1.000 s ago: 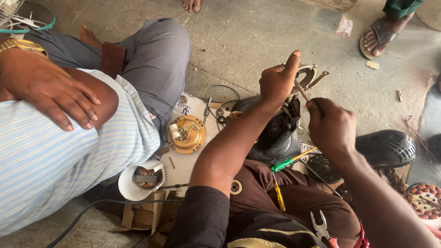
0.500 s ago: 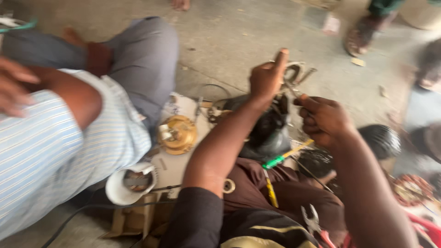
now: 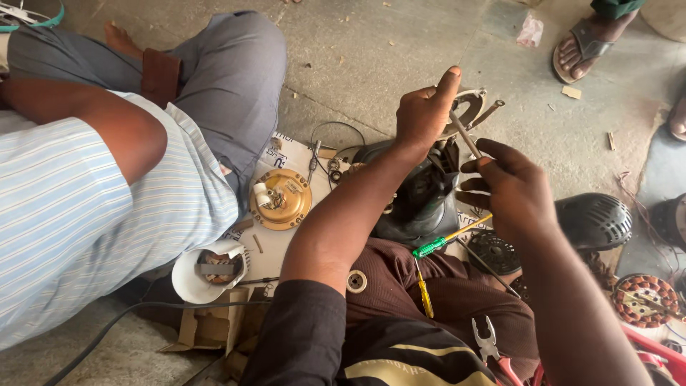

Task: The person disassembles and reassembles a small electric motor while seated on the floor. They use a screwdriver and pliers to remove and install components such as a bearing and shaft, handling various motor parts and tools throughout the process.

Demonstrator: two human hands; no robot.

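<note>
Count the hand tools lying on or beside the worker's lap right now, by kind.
Screwdrivers: 2, a green-handled one and a yellow-handled one
Pliers: 1, red-handled pliers
Total: 3
The thin metal rod between the left hand and right hand is not counted.

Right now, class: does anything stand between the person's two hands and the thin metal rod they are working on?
Nothing visible does. The left hand and the right hand both already touch the thin metal rod.
</note>
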